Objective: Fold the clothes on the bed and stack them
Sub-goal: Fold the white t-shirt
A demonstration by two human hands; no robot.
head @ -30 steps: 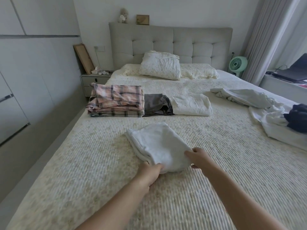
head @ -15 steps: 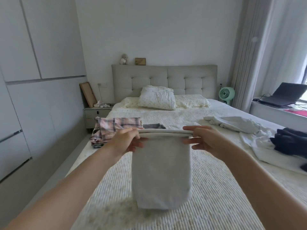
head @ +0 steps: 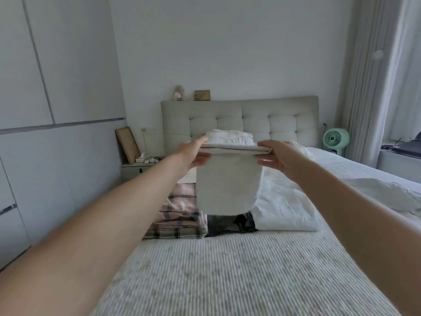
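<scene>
Hold: While hanging mid-frame, the folded pale-grey cloth garment (head: 227, 183) is pinched by the left hand (head: 195, 153) and right hand (head: 276, 157) (keeping folds flat).
Aim: probably the plaid folded stack (head: 180, 215), lower centre.

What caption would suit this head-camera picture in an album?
Both hands, left and right, hold a folded white cloth up above the plaid pile on the bed.

plaid stack (head: 180, 215) left of dark garment (head: 245, 221) (touching)

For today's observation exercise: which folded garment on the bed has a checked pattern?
The pink plaid stack, leftmost in the row. The dark grey garment and white garment beside it are plain.
</scene>
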